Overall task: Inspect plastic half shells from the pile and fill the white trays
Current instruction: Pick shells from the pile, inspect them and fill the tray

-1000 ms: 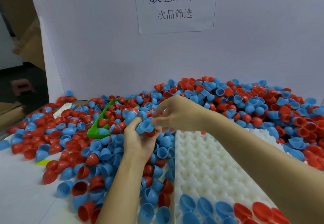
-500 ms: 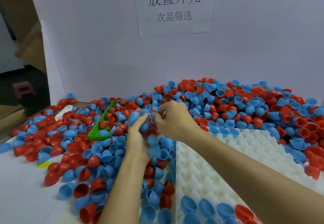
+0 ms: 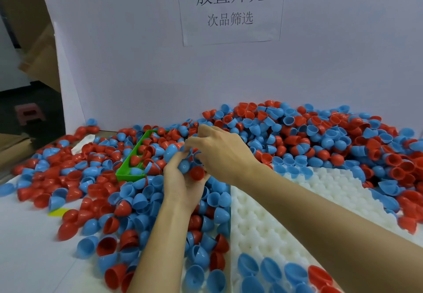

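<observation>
Head view: since a second ago I see both hands have shifted slightly back into the pile [image 3: 297, 137], and the left hand [image 3: 183, 182] now cups a red shell [image 3: 197, 172] beside a blue shell [image 3: 184, 167], so I judge gathering for inspection is under way, not placing. The left palm faces up, fingers curled round those shells. The right hand [image 3: 223, 153] arches over it, knuckles up, fingers [image 3: 194, 142] bent and pinching at shells just above the left palm; which one I cannot tell. The white tray [image 3: 274, 219] lies right of the hands on the counter, mostly unfilled, with a few shells seated along its near edge.
</observation>
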A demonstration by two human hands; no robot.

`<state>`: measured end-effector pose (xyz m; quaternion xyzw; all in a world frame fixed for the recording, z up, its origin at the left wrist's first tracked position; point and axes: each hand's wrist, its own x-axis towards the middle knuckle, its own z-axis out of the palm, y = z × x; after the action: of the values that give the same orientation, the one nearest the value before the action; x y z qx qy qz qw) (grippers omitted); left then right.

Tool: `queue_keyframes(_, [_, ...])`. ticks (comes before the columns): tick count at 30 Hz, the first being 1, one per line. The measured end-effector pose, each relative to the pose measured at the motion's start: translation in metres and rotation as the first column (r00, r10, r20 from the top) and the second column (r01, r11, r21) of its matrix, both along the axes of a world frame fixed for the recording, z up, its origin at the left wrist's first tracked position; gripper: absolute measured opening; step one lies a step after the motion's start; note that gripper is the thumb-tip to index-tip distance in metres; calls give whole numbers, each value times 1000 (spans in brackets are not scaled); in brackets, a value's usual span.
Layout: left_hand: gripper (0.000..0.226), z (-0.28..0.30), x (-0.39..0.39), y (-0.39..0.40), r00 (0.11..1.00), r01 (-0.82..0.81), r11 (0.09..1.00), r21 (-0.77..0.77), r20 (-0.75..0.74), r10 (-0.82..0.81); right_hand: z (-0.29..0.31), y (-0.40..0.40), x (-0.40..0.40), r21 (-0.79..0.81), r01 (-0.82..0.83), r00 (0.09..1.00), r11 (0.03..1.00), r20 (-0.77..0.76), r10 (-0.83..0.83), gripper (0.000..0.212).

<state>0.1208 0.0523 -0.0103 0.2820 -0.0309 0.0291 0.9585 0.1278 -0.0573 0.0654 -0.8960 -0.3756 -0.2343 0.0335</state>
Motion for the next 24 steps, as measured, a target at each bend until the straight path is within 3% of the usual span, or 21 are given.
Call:
queue_keyframes(6, [20, 2, -6, -3, 997, 14, 1000, -7, 75, -13, 6, -4, -3, -58, -6, 999, 998, 51, 9, 37])
queue_keyframes(9, [25, 4, -6, -2, 1000, -8, 1000, 4, 28, 8, 4, -7, -4, -67, 16, 999, 998, 32, -14, 31])
queue_keyframes(16, [11, 4, -2, -4, 993, -55, 996, -71, -104, 47, 23, -61, -15, 156, 96, 987, 983, -143, -73, 11])
queue_keyframes(24, [13, 6, -5, -7, 997, -61, 998, -28, -57, 59, 31, -203, -60, 92, 304, 898, 948, -360, -253, 7])
